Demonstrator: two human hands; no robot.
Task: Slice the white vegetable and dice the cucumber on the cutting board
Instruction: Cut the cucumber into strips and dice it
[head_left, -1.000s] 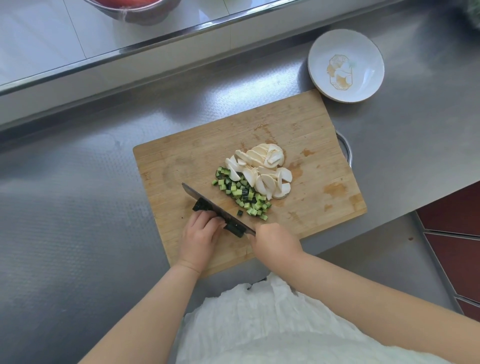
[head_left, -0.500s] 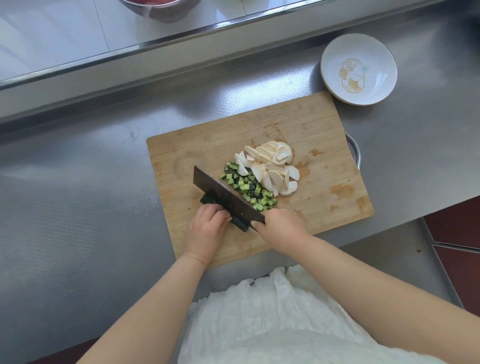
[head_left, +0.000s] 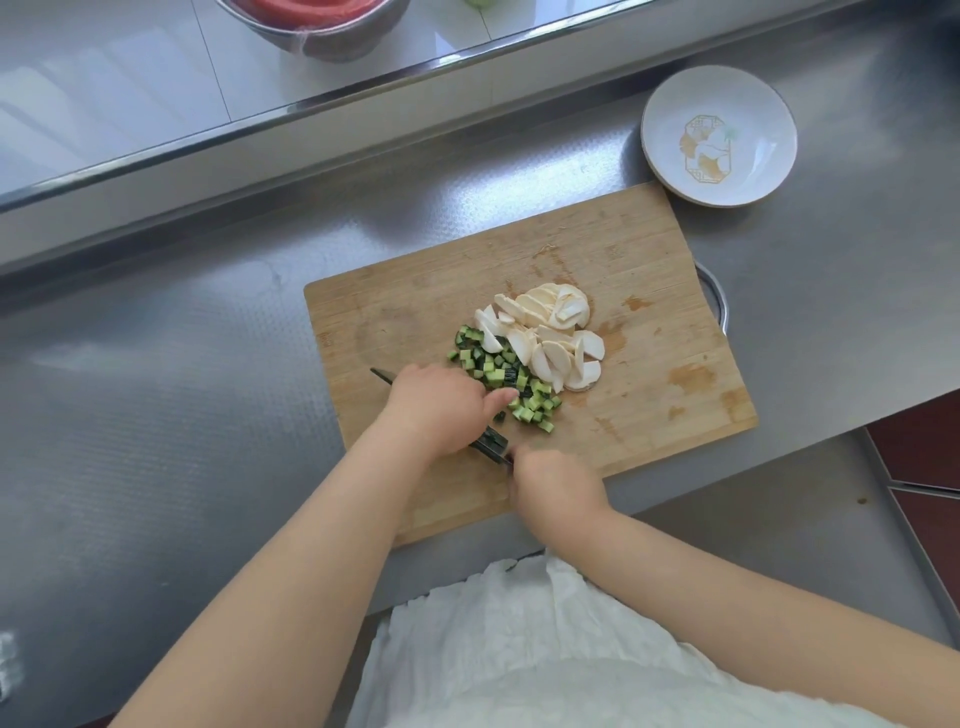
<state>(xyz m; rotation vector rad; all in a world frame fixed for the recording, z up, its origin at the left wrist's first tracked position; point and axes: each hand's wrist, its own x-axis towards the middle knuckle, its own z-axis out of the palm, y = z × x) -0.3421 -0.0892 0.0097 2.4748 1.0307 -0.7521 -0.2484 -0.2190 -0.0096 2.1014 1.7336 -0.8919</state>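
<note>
dicing nearly done on the pale rectangular wooden cutting board (head_left: 415, 312).

small green diced cucumber cubes (head_left: 506, 376) heaped near the board's middle, touching the fanned white vegetable slices (head_left: 545, 338) just right and far of them. left hand (head_left: 434, 408) laid over the dark cleaver blade (head_left: 491, 444), fingertips (head_left: 501, 401) held together, reaching into the near edge of the cubes. right hand (head_left: 553, 483) curled round the handle at the board's near edge. judged light, wet, slippery, prone to scatter; slices soft, brittle if bent. best gathered by a flat blade slid beneath, cupped hand on top, not pinched singly. round white dish with gold motif (head_left: 719, 135) at far right.
</note>
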